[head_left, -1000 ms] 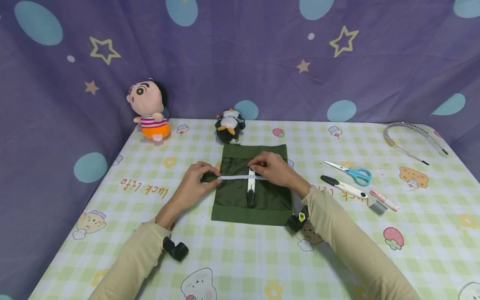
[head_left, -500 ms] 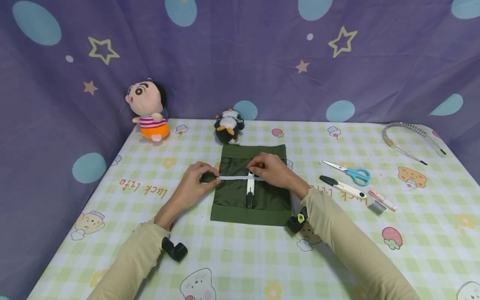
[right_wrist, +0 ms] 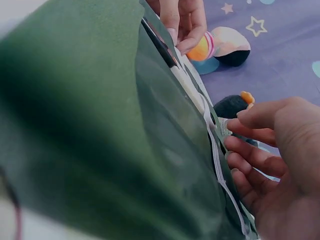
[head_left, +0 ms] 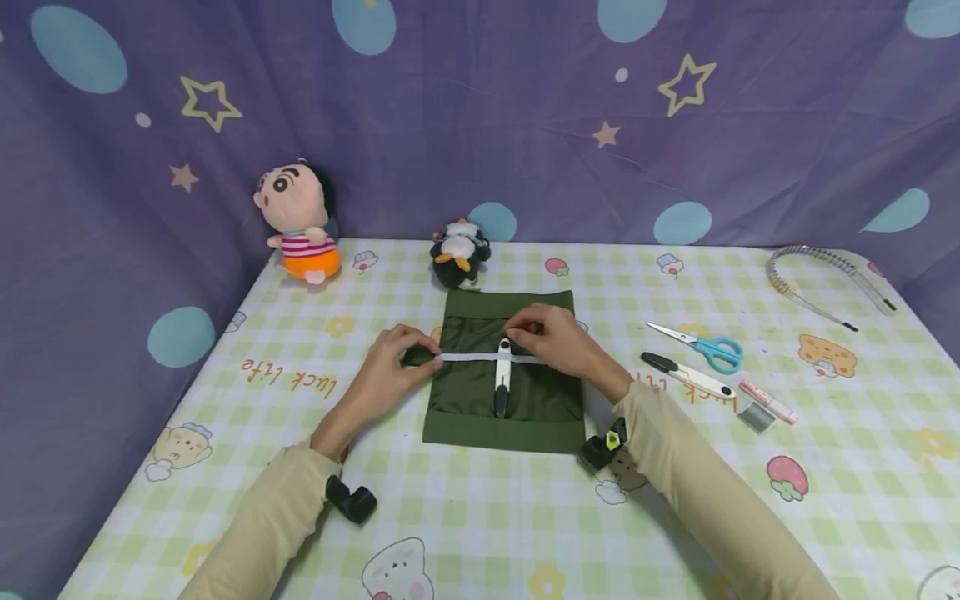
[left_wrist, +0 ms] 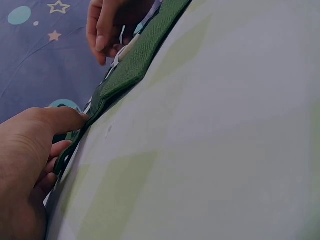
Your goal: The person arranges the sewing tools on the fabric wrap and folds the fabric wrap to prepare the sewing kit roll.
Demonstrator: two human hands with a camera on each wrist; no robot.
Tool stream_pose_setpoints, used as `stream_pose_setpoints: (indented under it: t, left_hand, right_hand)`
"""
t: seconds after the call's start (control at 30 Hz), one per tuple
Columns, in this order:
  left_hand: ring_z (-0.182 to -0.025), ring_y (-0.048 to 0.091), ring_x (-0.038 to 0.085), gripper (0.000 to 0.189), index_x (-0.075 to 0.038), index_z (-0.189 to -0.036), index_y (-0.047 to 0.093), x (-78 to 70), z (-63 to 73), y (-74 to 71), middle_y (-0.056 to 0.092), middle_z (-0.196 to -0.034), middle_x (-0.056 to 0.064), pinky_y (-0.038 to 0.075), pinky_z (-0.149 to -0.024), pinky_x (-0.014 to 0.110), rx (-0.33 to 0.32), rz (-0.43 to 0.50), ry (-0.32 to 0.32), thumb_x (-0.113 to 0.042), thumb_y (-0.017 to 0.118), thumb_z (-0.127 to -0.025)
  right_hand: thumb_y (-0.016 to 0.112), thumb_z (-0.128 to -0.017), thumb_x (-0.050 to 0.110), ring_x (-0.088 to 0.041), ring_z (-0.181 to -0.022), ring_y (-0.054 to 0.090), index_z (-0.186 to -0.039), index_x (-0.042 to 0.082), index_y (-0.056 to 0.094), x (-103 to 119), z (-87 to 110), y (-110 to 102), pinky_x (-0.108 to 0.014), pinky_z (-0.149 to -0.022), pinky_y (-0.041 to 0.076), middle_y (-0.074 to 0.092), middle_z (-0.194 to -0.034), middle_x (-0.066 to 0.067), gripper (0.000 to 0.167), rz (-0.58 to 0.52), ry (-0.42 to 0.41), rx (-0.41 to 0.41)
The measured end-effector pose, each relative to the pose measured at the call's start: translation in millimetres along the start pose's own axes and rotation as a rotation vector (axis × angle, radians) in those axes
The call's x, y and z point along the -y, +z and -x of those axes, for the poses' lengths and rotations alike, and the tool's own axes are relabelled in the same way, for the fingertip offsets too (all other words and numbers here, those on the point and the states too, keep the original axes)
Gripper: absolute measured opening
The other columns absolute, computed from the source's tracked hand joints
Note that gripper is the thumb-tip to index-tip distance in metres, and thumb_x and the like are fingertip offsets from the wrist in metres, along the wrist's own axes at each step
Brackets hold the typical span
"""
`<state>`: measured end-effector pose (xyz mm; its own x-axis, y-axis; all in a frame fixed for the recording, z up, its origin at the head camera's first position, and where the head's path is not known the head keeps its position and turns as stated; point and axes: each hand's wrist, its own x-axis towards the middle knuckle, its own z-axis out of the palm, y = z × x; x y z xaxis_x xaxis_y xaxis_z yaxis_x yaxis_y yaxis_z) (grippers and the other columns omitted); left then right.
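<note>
A dark green cloth organizer (head_left: 465, 396) lies flat, a white elastic band (head_left: 465, 357) running across its middle. Under the band sits a white pen-shaped tool (head_left: 504, 375), its black end pointing toward the person. My left hand (head_left: 390, 362) pinches the organizer's left edge at the band; in the left wrist view the thumb lies on top of the cloth (left_wrist: 125, 75) and other fingers beneath. My right hand (head_left: 555, 337) hovers beside the tool's upper end, fingers loosely bent, nothing between them. The right wrist view shows those fingers (right_wrist: 255, 152) right by the band.
To the right lie blue-handled scissors (head_left: 718, 353), a second white and black tool (head_left: 690, 375), a pink and white pen (head_left: 768, 402) and a small grey spool (head_left: 755, 416). A headband (head_left: 783, 286) is farther back. Two plush toys, a doll (head_left: 303, 221) and a penguin (head_left: 459, 252), stand behind.
The right hand has come off the white tool's upper end and shifted slightly right, uncovering it. The tool has slid a little toward the person under the band. The left hand stays put.
</note>
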<state>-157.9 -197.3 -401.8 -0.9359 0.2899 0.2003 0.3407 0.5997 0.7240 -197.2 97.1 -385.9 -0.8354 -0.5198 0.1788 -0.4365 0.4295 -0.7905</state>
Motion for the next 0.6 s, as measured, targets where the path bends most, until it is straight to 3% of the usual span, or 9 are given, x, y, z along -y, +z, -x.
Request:
stream_pose_setpoints:
  t: [0.27,0.6]
  left_hand:
    - [-0.113,0.053,0.032,0.013,-0.010,-0.105,0.076,0.4,0.4,-0.3,0.062,-0.116,0.010,0.041,-0.101,0.053,-0.002,0.001,-0.002,-0.015,0.079,-0.094]
    - [-0.111,0.053,0.032,0.012,-0.010,-0.105,0.076,0.4,-0.3,0.3,0.062,-0.114,0.010,0.042,-0.099,0.052,-0.004,0.011,0.012,-0.015,0.079,-0.094]
  right_hand:
    - [0.067,-0.101,0.009,-0.018,-0.077,0.061,-0.112,0.000,0.076,-6.4,10.7,-9.9,-0.035,-0.068,0.050,0.071,-0.101,-0.008,0.016,0.006,-0.022,-0.081]
    - [0.067,-0.102,0.009,-0.020,-0.089,0.064,-0.112,0.001,0.077,-16.1,39.6,-35.2,-0.032,-0.080,0.053,0.071,-0.106,-0.008,0.016,0.028,0.033,-0.172]
